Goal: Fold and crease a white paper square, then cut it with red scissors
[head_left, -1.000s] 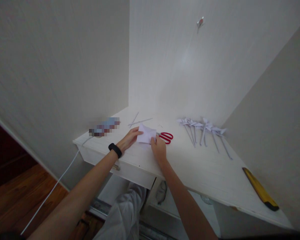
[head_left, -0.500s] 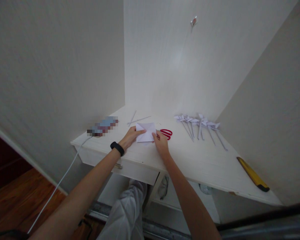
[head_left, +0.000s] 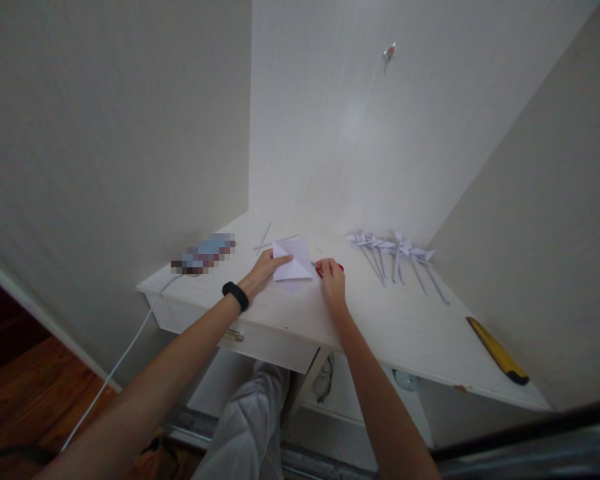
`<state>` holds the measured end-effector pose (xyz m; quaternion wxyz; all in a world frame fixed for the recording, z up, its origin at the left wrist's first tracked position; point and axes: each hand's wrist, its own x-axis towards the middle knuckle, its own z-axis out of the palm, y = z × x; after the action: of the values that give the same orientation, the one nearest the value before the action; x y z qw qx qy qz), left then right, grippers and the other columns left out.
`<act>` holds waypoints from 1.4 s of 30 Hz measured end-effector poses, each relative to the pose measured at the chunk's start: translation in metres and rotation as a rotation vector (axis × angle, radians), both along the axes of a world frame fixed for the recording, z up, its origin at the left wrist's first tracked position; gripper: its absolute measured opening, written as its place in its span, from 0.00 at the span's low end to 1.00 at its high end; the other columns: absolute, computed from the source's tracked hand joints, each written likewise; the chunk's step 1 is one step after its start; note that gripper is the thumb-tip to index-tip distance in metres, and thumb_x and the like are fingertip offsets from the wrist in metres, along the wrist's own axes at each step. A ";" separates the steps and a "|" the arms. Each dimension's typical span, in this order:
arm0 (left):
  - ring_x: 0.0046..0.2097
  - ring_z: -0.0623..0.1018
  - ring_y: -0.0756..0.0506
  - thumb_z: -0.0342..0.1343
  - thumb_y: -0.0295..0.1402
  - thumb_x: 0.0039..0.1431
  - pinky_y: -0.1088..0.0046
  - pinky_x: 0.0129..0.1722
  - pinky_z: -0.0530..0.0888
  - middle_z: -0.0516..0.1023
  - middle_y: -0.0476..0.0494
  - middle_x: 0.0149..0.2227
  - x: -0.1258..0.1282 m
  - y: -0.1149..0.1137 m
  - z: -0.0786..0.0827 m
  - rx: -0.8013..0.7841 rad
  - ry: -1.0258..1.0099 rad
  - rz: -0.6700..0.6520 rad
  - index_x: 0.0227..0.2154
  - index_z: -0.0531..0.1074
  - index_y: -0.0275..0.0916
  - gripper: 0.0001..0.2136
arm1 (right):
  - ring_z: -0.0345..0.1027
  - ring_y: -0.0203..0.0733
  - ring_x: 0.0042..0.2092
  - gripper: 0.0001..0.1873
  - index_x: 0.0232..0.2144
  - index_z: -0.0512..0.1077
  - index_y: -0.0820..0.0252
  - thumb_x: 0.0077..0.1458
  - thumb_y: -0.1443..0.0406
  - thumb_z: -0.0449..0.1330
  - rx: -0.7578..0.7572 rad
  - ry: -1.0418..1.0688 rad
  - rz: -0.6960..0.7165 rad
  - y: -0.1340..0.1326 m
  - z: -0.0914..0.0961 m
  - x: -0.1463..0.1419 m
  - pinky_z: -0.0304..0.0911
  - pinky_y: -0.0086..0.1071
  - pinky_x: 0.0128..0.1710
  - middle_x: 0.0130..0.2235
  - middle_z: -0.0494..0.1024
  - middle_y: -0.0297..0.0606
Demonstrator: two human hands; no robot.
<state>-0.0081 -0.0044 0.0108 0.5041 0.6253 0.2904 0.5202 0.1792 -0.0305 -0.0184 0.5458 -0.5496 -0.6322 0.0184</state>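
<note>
A square of creased white paper (head_left: pixel 300 268) is pinched at its left edge by my left hand (head_left: pixel 264 269), thumb on top. Diagonal fold lines cross its face. Just right of the paper, my right hand (head_left: pixel 333 283) closes over the red-handled scissors (head_left: pixel 341 268), which lie on the white desk (head_left: pixel 380 327). Fingers cover most of the handles, and only a short piece of the blades shows beside the paper.
Several white paper pinwheels (head_left: pixel 400 247) on paper sticks lie at the back right. Thin paper sticks (head_left: pixel 265 233) rest behind the left hand. A blurred-out object (head_left: pixel 205 253) with a white cable (head_left: pixel 130 360) sits at left. A yellow-and-black tool (head_left: pixel 497 350) lies at the right edge.
My right hand has let go of the paper's right edge and moved right onto the scissors. The left hand still holds the paper.
</note>
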 end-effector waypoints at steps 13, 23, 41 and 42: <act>0.37 0.78 0.47 0.56 0.35 0.64 0.65 0.38 0.77 0.78 0.44 0.39 -0.004 0.048 0.047 0.045 0.232 -0.106 0.39 0.74 0.35 0.08 | 0.71 0.45 0.47 0.11 0.43 0.72 0.63 0.61 0.62 0.60 -0.291 -0.490 -0.056 0.019 0.015 0.045 0.68 0.45 0.47 0.46 0.75 0.41; 0.29 0.77 0.46 0.65 0.27 0.51 0.68 0.33 0.73 0.81 0.45 0.29 -0.006 0.046 0.057 0.019 0.168 -0.042 0.30 0.78 0.33 0.04 | 0.70 0.48 0.39 0.08 0.26 0.72 0.62 0.50 0.63 0.65 -0.377 -0.380 -0.040 0.007 0.025 0.044 0.60 0.38 0.38 0.35 0.76 0.46; 0.39 0.77 0.38 0.64 0.33 0.48 0.68 0.36 0.70 0.80 0.40 0.35 -0.007 0.035 0.059 0.225 0.032 0.437 0.31 0.76 0.35 0.08 | 0.62 0.36 0.24 0.24 0.27 0.67 0.58 0.43 0.45 0.65 -0.542 0.404 0.508 -0.026 0.050 0.037 0.54 0.30 0.24 0.24 0.69 0.34; 0.40 0.76 0.39 0.64 0.33 0.49 0.69 0.37 0.69 0.80 0.41 0.35 -0.007 0.032 0.061 0.268 0.037 0.465 0.31 0.75 0.36 0.07 | 0.59 0.36 0.23 0.25 0.25 0.67 0.58 0.46 0.43 0.63 -0.538 0.381 0.543 -0.029 0.050 0.036 0.52 0.30 0.23 0.22 0.67 0.32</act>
<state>-0.0150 0.0275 0.0722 0.2782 0.6123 0.3639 0.6444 0.2147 -0.0598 0.0317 0.4651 -0.4727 -0.6147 0.4271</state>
